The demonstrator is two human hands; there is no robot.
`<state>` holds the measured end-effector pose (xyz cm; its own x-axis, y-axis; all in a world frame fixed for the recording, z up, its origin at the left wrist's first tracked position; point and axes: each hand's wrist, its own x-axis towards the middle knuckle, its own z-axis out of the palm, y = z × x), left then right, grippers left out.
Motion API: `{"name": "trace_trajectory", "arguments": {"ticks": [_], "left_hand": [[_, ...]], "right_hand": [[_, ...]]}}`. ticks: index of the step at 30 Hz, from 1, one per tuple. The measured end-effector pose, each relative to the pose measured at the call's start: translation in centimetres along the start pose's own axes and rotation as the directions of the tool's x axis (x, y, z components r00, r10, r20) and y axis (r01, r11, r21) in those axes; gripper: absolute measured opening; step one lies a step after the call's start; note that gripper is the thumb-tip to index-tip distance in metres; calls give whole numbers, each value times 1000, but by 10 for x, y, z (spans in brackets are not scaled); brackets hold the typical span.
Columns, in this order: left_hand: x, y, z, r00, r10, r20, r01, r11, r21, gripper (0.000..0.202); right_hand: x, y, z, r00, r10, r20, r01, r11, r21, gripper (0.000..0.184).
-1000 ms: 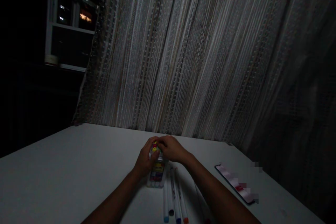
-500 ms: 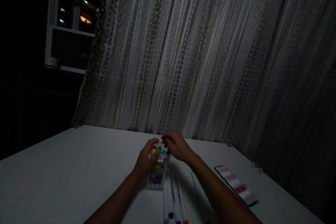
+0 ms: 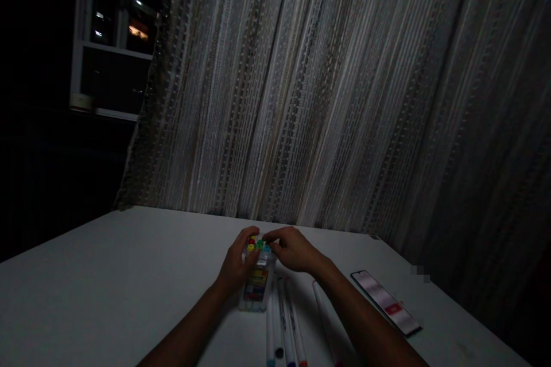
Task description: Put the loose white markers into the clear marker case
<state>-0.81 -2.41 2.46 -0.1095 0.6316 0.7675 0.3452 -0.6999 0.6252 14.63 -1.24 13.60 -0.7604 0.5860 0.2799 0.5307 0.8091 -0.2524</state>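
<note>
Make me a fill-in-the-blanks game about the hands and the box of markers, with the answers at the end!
1. The left hand grips the clear marker box, which stands on the white ____.
2. The right hand pinches at the ____ end of the box.
3. Loose markers lie on the table between the two ____.
4. The phone lies on the person's ____ side.

Answers: table; top; arms; right

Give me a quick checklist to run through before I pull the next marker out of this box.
1. Left hand steadies the marker box: ok.
2. Right hand fingertips at the coloured caps: ok.
3. One cap actually pinched: cannot tell, too dim.
4. Box upright on the table: ok.
5. Loose markers lie apart from the box base: not ok, they crowd it.
6. Phone away from the hands: ok.
</note>
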Motion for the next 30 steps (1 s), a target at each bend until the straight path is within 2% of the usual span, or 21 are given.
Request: {"name": "trace_trajectory", "arguments": {"ticks": [8, 30], "left_hand": [[0, 0, 0, 1000, 2, -10, -2, 1000, 4, 42], [0, -1, 1, 999, 30, -24, -29, 999, 17, 41]], "right_hand": [[1, 5, 1, 992, -79, 104, 76, 997, 28, 49], [4, 13, 7, 994, -67, 90, 59, 995, 84, 44]]}}
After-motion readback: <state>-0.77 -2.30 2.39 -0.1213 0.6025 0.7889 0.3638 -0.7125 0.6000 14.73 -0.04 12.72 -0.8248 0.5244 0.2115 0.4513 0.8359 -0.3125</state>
